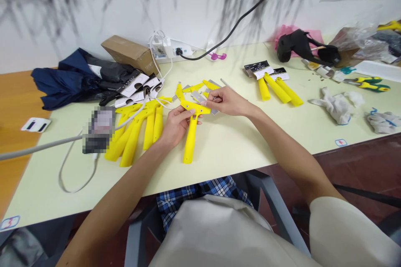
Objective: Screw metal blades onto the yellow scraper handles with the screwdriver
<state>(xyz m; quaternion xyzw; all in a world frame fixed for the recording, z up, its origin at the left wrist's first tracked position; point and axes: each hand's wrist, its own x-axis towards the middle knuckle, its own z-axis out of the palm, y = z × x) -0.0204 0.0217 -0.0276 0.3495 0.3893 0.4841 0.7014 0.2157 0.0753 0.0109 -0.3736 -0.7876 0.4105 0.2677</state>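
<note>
A yellow scraper handle (189, 142) with a wide head is gripped at its neck by my left hand (176, 125), thumb on the head. My right hand (224, 101) is closed at the head's right end, its fingertips pinching a small grey metal plate (198, 97). Behind the hands lie loose yellow head pieces (193, 88) and more metal plates, partly hidden by my fingers. Several yellow handles (133, 142) lie together left of my left hand. Farther right, yellow scrapers (277, 88) with black and white cards rest on the table.
A phone (99, 129) and white cables lie at the left, by dark blue cloth (62, 77), a cardboard box (130, 53) and a power strip (180, 50). At the right are pliers (369, 84), white gloves (336, 106) and a black strap object (305, 46).
</note>
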